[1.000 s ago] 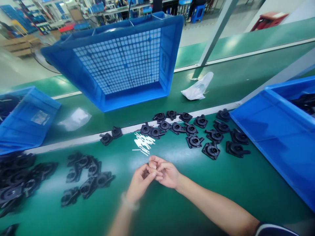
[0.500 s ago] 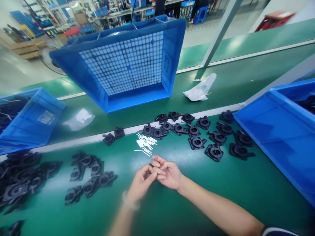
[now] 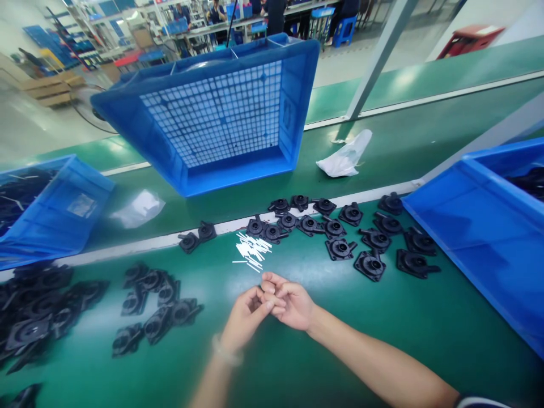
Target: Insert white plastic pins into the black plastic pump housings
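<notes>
My left hand point(image 3: 245, 317), with a pale band at the wrist, and my right hand point(image 3: 294, 304) meet at the fingertips over the green work surface point(image 3: 263, 362). Both have their fingers bent together; whatever is between them is too small or hidden to make out. Just beyond the fingers lies a loose pile of thin white sticks point(image 3: 254, 249). Black round-bodied parts point(image 3: 340, 248) with square flanges are spread behind and to the right of my hands. More black parts point(image 3: 157, 323) lie to the left, blurred.
A blue crate point(image 3: 233, 175) stands tilted at the back, its grid base showing. Blue bins with black pieces stand at the left point(image 3: 55, 215) and right point(image 3: 476, 226). Plastic bags point(image 3: 346, 156) lie behind the white strip. A metal post point(image 3: 378, 62) rises at the back; people sit far behind.
</notes>
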{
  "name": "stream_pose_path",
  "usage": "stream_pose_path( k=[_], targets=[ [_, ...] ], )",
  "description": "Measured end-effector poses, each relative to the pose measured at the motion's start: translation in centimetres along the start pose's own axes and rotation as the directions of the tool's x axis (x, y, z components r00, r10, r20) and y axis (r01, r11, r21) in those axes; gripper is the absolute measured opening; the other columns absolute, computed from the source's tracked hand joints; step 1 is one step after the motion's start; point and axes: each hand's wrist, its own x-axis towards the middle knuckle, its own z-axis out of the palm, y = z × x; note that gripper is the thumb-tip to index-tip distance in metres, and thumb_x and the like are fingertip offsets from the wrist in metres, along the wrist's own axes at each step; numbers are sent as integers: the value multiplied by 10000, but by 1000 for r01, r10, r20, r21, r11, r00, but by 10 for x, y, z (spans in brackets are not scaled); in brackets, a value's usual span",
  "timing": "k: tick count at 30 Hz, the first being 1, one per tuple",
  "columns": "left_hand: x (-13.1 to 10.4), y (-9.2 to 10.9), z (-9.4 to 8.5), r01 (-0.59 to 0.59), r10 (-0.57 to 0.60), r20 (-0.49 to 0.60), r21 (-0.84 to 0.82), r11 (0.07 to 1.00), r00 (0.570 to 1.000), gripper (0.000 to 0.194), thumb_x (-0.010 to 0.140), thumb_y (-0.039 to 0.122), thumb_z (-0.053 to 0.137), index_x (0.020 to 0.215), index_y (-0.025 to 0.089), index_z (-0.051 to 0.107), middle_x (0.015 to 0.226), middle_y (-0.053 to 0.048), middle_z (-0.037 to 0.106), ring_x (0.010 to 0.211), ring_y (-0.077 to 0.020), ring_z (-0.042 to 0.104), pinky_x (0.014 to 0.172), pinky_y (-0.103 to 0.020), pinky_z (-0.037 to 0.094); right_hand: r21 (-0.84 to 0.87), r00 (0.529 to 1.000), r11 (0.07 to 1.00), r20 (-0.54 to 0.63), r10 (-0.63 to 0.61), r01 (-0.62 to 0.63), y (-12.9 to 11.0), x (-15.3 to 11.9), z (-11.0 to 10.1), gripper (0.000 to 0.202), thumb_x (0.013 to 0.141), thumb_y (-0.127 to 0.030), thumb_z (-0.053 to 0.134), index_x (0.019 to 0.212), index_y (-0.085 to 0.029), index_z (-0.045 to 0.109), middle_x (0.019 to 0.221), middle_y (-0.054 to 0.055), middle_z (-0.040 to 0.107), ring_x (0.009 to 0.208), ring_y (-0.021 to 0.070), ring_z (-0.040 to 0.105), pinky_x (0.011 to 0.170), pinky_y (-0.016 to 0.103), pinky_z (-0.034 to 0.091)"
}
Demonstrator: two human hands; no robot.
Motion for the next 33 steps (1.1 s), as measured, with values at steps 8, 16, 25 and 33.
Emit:
stream_pose_path(
  k=[8, 16, 25, 33],
  targets=[
    [1, -1, -1, -3, 3, -17, 19, 1000, 1000, 237, 808, 381, 608, 775, 148, 592, 808, -53, 684, 753, -169, 616, 731, -279, 463, 46, 1000, 999, -6, -11, 11, 1, 1, 0, 337, 673, -54, 467, 972, -129, 604, 708, -27, 509, 474, 36, 334, 452, 149, 322],
    [-1, -10, -1, -46, 60, -79, 163, 986, 995, 217, 787, 347, 628, 810, 139, 573, 818, -44, 615, 723, -141, 554, 666, -252, 438, 98, 998, 994, -47, -42, 46, 1, 1, 1, 252, 731, -155, 508, 969, -132, 586, 760, -5, 545, 554, 68, 448, 543, 209, 412],
    [0, -12, -1, -49, 63, -86, 156, 987, 994, 209, 783, 333, 625, 805, 134, 564, 789, -37, 586, 720, -141, 543, 650, -246, 432, 60, 998, 997, -20, -53, 54, 2, 1, 5, 256, 732, -146, 511, 973, -118, 595, 766, 4, 561, 583, 74, 480, 558, 207, 412],
    [-1, -12, -1, -43, 57, -80, 170, 984, 995, 169, 793, 298, 611, 827, 137, 571, 778, -20, 556, 719, -134, 536, 647, -242, 427, 45, 998, 997, -36, -59, 60, 2, 2, 4, 250, 726, -147, 524, 966, -119, 588, 777, 8, 553, 578, 70, 461, 551, 203, 401]
  ],
)
